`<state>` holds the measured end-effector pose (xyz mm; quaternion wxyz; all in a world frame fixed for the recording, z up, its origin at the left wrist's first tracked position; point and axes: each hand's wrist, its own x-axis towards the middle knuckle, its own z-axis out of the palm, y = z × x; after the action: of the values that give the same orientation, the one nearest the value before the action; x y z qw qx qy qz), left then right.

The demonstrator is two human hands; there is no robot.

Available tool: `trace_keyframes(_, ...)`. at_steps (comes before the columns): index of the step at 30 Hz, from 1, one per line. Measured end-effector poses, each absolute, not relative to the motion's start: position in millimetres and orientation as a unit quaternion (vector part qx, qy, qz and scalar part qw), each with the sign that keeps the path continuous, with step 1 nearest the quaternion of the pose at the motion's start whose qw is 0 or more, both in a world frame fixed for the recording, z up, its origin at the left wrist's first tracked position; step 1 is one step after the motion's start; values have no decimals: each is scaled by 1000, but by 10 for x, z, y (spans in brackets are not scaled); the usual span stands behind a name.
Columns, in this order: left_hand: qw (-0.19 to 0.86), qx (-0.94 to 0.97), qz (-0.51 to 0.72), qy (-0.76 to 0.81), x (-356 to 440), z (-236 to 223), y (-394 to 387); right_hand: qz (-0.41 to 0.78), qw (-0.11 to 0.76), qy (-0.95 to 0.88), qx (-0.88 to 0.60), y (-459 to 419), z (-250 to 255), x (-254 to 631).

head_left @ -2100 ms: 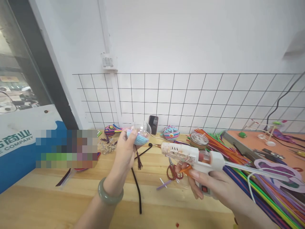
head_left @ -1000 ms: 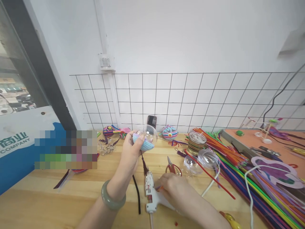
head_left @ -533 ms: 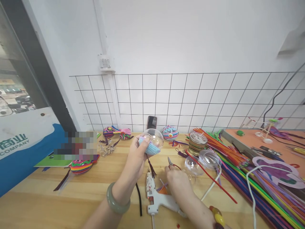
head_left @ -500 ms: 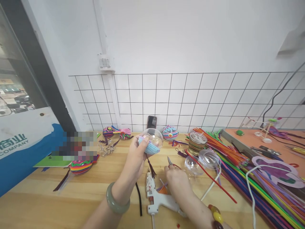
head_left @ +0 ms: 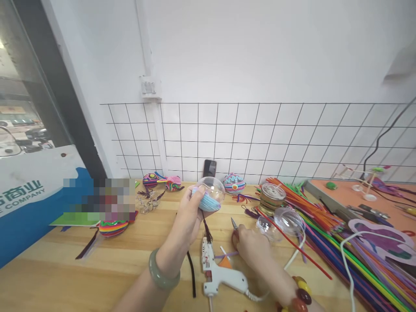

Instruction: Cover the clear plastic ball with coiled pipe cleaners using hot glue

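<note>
My left hand is closed on a clear plastic ball, its lower part covered in rows of light-blue and lilac pipe cleaner. A dark red tassel hangs below the ball. My right hand is closed round the red handles of a pair of scissors at the tabletop, blades pointing away from me. Its fingers partly hide the handles. Between my forearms a white hot glue gun lies on its side, nozzle under the tassel. Near its orange trigger are a purple strip and a white strip.
Clear plastic half-shells, a jar and a red pipe cleaner lie right of my right hand. Bundles of pipe cleaners fill the right side. Decorated balls and a phone stand along the wall grid.
My right hand has laid the glue gun on the table, let go of it and taken hold of the scissors. My left hand has moved slightly right with the ball.
</note>
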<state>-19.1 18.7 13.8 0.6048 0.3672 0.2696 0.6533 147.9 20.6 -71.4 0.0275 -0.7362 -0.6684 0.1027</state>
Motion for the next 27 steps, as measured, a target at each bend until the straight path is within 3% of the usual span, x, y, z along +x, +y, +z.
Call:
trace_keyframes(6,602,375,647,280,-179,152,183,292,180,-633,-694,325,-543,1704)
trace_keyframes(14,541,390,680,303,-230,103,239,539,377,-583,-476,155,-66,1895)
trace_keyframes(20,482,396,714,319,-214,116,249,571,446,-588,-360,-144,-17,1655)
trace_keyframes(27,448,405,721,342,-130,65,194,497,411,-682,-344,-437,-180,1368)
